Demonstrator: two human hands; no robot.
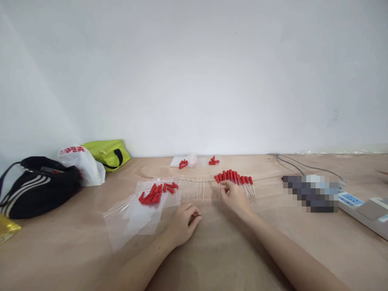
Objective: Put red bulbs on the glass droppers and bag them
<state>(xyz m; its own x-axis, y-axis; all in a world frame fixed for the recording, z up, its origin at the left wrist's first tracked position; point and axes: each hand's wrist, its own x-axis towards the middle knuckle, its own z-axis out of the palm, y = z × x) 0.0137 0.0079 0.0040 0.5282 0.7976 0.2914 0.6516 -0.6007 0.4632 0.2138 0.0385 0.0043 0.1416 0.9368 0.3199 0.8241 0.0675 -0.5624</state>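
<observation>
My right hand (235,197) is at the left end of a row of glass droppers with red rubber bulbs (235,176). Its fingertips are pinched on the leftmost dropper (216,179), whose thin tube shows below them. My left hand (184,222) rests on the table with its fingers curled in, and I see nothing in it. Just beyond it lies a row of bare glass tubes (191,190). To their left, loose red rubber bulbs (151,195) are heaped on clear zip bags (133,220).
Near the wall, small bags (201,162) lie with more red bulbs (183,164) on them. A black bag (42,188), a white plastic bag (86,167) and a lime-green pouch (110,151) stand at left. At right are a blurred dark object (312,194), grey cables (309,161) and a power strip (351,200).
</observation>
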